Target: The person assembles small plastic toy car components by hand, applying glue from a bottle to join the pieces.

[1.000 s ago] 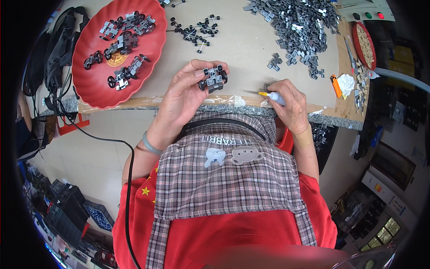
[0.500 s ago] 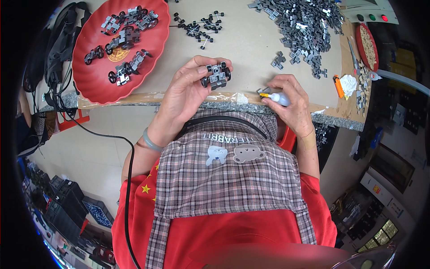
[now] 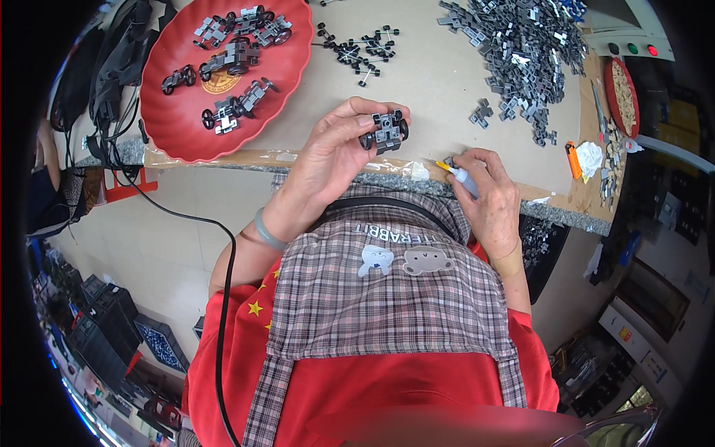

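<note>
Left hand (image 3: 331, 153) grips a small grey wheeled chassis (image 3: 387, 132) between thumb and fingers, raised over the table's near edge, center. Fingers cover its left end; underside hidden. Right hand (image 3: 493, 197) is curled round a small bottle (image 3: 463, 181), yellow tip pointing left and far; palm side not visible, most of the bottle body covered. Can't tell if that hand also pinches a part. Tip and chassis apart.

Red bowl (image 3: 167, 130) at far left, its far rim cut off by the frame; so is the grey parts pile (image 3: 521, 67), far right. Single pieces in it blur together. Taped near edge of the table (image 3: 436, 89) runs just under both hands. Room to move: the tabletop strip between axle cluster (image 3: 365, 48) and pile, reaching nearer to between the hands.
</note>
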